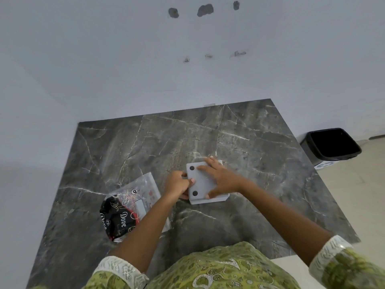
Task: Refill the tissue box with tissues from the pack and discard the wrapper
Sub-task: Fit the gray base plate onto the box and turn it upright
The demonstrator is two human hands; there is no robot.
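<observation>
The tissue box at centre frame was pressed by the released right grip, its edge pinched by the left grip. It could be jammed by uneven levering.

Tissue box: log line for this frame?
tissue box underside up | left hand grips edge | right hand spread on top | pack beside box

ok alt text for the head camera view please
Two hands work on a grey tissue box on a dark marble table: the left hand pinches its left edge, the right hand lies spread across its top. A plastic-wrapped tissue pack lies to its left; a black bin stands on the floor at right.
</observation>
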